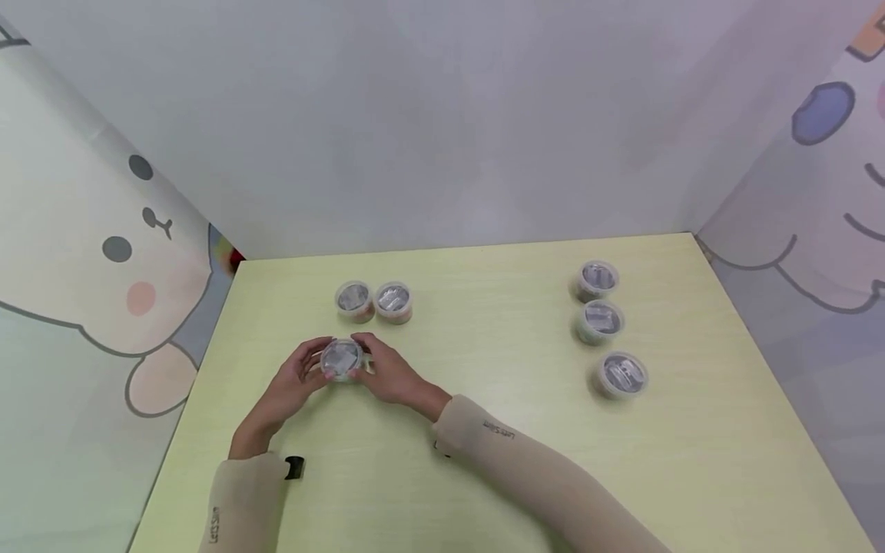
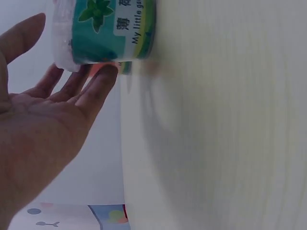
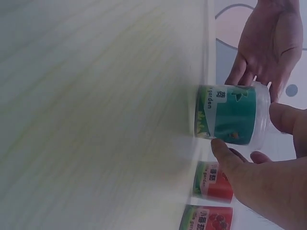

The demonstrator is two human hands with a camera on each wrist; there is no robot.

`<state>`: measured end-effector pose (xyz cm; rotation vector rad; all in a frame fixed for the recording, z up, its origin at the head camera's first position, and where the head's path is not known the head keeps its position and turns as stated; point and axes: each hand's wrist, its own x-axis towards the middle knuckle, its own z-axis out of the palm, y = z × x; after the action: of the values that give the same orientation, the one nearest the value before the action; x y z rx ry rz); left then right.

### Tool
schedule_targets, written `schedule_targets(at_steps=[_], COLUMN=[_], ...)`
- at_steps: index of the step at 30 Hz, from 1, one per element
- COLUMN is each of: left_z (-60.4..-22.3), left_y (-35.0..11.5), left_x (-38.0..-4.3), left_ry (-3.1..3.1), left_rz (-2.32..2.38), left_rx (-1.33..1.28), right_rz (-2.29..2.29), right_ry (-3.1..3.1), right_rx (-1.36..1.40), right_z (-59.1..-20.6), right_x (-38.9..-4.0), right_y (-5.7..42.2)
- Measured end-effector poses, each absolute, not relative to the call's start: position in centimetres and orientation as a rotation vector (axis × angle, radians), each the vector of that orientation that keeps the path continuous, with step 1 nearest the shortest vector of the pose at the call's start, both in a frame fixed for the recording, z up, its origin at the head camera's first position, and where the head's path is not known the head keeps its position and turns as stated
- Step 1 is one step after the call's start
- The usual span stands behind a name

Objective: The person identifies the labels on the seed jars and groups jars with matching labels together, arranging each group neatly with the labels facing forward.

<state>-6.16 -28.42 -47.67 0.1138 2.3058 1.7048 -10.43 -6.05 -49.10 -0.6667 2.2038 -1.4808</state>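
Note:
A small round tub [image 1: 342,359] with a clear lid stands upright between both hands at the table's left. Its teal label shows mint leaves and "My little garden" in the left wrist view, where the label [image 2: 98,33] is cut off by the frame. The left hand [image 1: 293,382] curls its fingers and thumb about the tub's left side. From the opposite side the right hand [image 1: 387,372] grips it, thumb by the lid [image 3: 261,117] and fingers along the wall. Whether the base touches the table is unclear.
Two red-labelled tubs, a left one [image 1: 355,302] and a right one [image 1: 394,302], stand side by side behind the hands. Three more lidded tubs form a row on the right, including the nearest tub [image 1: 622,375]. A pale curtain [image 1: 470,123] hangs behind the yellowish table [image 1: 484,338].

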Motion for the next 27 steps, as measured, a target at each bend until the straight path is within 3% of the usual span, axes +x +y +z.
schedule_targets(at_steps=[12,27], left_z=[-45.5,-43.4], left_y=[-27.0,-22.8], left_x=[-5.8,-6.0], left_ry=[2.551,2.397], left_rz=[1.781,1.885], left_rx=[0.212,0.473], right_rz=[-1.610,-1.672], right_ry=[2.091,2.096], right_rx=[-0.634,-0.637], right_z=[-47.6,-46.8], right_x=[-9.9,-9.2], right_y=[-1.4,4.6])
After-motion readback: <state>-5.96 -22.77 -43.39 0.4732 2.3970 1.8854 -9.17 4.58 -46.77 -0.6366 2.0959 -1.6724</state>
